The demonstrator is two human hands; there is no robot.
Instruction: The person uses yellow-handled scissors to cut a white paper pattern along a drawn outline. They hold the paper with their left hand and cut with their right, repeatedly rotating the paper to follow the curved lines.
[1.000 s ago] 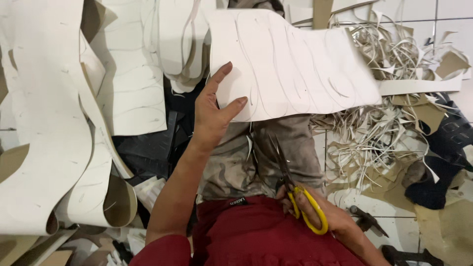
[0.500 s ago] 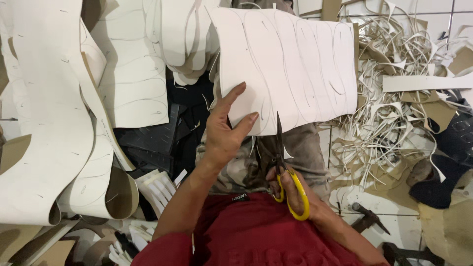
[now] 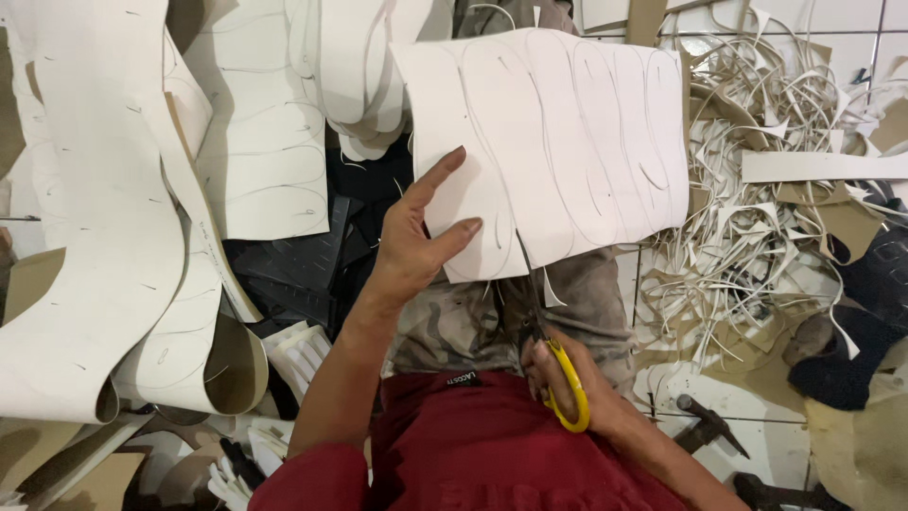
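- Scissors with yellow looped handles and dark blades (image 3: 553,355) were gripped in the right hand (image 3: 577,393), its fingers clenched through and around the handles; the blades pointed up and away from the body, and their tips met the lower edge of the sheet.
- White flat sheet of stiff material marked with long curved pencil outlines (image 3: 567,142) was held up over the lap, in front of the person, near the middle of the view.
- Left hand (image 3: 416,241) grasped that sheet at its lower left corner, thumb lying across the front face, index finger stretched up along the left edge.
- Cut line ran up from the sheet's lower edge just right of the thumb, following one of the drawn curves.
- Grey stained trousers (image 3: 473,322) and a dark red shirt (image 3: 473,445) showed below the sheet.
- Long white curling strips of the same material, also marked with outlines (image 3: 104,237), hung at the left.
- Tangled heap of thin white and tan offcuts (image 3: 757,237) lay on the tiled floor (image 3: 757,440) at the right.
- Dark hammer-like tool (image 3: 705,421) rested on the tiles beside the right wrist.
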